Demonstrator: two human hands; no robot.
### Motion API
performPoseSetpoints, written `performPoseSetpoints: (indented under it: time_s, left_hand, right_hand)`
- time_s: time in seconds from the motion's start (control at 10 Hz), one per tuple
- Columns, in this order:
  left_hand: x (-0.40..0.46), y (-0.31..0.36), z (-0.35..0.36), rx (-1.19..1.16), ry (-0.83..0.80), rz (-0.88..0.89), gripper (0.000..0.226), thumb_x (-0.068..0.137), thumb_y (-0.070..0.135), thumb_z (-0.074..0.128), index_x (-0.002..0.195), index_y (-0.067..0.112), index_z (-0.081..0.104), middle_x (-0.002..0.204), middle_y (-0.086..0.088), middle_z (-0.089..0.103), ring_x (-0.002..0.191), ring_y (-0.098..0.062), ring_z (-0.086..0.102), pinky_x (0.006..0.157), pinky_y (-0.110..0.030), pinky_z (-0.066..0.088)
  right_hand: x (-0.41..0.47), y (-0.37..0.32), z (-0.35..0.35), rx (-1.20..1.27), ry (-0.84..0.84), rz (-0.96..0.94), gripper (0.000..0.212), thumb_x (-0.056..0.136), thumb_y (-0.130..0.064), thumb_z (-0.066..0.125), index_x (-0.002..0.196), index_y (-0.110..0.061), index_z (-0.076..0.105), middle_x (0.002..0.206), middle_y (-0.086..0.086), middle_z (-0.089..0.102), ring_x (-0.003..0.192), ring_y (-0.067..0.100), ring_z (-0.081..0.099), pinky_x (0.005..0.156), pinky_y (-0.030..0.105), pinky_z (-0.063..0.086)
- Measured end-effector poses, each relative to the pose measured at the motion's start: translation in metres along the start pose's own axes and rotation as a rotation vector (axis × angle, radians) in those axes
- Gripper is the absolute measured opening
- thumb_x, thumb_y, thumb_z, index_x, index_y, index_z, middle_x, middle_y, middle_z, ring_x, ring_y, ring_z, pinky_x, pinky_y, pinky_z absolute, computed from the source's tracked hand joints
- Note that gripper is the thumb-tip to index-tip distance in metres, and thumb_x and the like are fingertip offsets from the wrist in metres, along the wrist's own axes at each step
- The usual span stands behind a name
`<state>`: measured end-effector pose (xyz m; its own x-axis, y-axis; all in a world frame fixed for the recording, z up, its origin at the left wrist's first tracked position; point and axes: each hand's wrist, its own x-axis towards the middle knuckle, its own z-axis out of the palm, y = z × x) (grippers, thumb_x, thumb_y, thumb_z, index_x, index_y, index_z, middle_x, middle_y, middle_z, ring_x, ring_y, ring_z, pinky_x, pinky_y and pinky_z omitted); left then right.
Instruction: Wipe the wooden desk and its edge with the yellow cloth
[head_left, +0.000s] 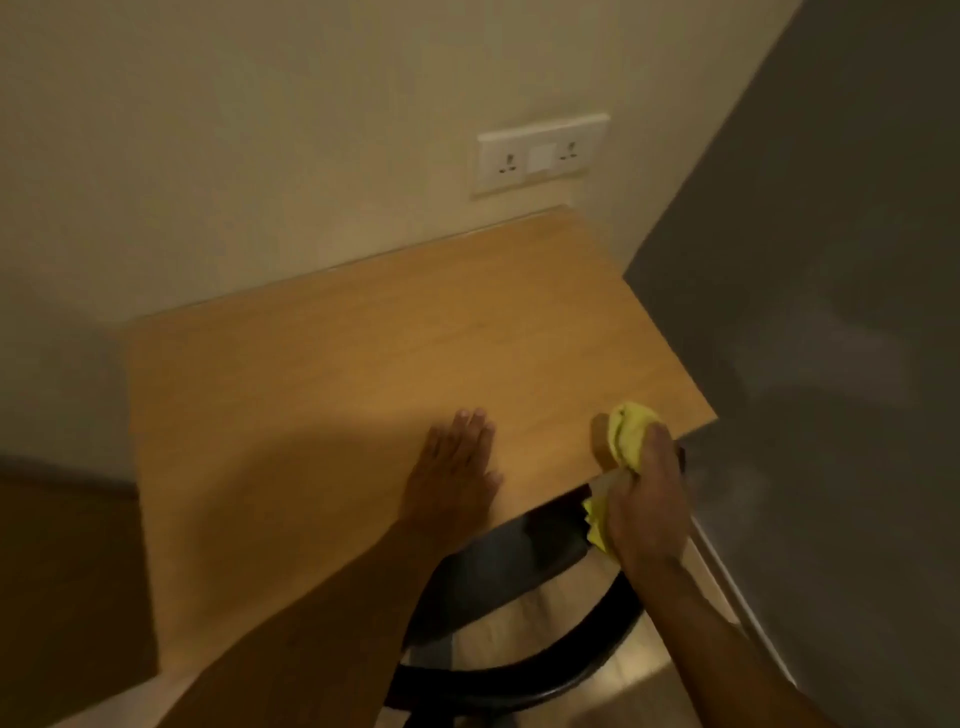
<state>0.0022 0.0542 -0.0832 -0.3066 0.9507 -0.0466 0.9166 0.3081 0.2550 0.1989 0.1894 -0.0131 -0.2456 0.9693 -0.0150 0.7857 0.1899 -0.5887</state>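
The wooden desk (332, 374) fills the middle of the view, its bare top running back to the wall. My right hand (647, 504) grips the bunched yellow cloth (628, 431) at the desk's front edge near the right corner, with part of the cloth on the top and part hanging below the edge. My left hand (454, 467) lies flat on the desk top, palm down and fingers together, a short way left of the cloth.
A dark chair (519, 571) with a curved black back stands under the desk's front edge, below my hands. A white double wall socket (540, 153) sits above the desk's back edge. A grey wall (831, 312) closes in the right side.
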Motion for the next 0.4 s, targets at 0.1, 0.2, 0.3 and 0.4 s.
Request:
performPoseSetpoints:
  time_s: [0.1,0.2,0.3,0.4]
  left_hand:
    - [-0.029,-0.036,-0.004,0.001,0.029,-0.207,0.067,0.105,0.045,0.035,0.159,0.006,0.035,0.168,-0.017,0.028,0.155,-0.040,0.027,0.124,-0.056,0.014]
    - [-0.051,-0.048,-0.010,0.031,0.004,-0.306,0.070,0.106,0.052,0.027,0.159,0.007,0.037,0.166,-0.021,0.034,0.153,-0.042,0.031,0.123,-0.056,0.013]
    - [-0.073,-0.046,-0.007,0.072,0.038,-0.396,0.071,0.106,0.053,0.023,0.157,0.005,0.039,0.164,-0.022,0.036,0.152,-0.042,0.034,0.121,-0.056,0.016]
    - [-0.089,-0.035,-0.003,0.103,0.017,-0.471,0.071,0.104,0.052,0.029,0.158,0.007,0.037,0.166,-0.022,0.033,0.153,-0.041,0.032,0.121,-0.056,0.016]
  right_hand:
    - [0.004,-0.049,0.033,-0.019,-0.207,-0.296,0.073,0.091,-0.015,0.044,0.162,-0.013,0.026,0.169,0.009,0.027,0.153,0.028,0.029,0.116,0.041,0.035]
    - [-0.001,-0.076,0.080,-0.164,-0.469,-0.568,0.075,0.097,-0.018,0.050,0.164,-0.018,0.017,0.173,0.004,0.006,0.159,0.027,0.008,0.122,0.044,0.023]
    - [-0.012,-0.068,0.110,-0.382,-0.478,-0.759,0.077,0.103,-0.052,0.040,0.164,-0.019,0.008,0.172,0.006,-0.004,0.159,0.032,-0.005,0.123,0.062,0.002]
    - [-0.007,-0.066,0.114,-0.410,-0.496,-0.767,0.087,0.098,-0.069,0.028,0.165,-0.017,0.006,0.173,0.009,-0.002,0.159,0.033,-0.006,0.121,0.069,0.004]
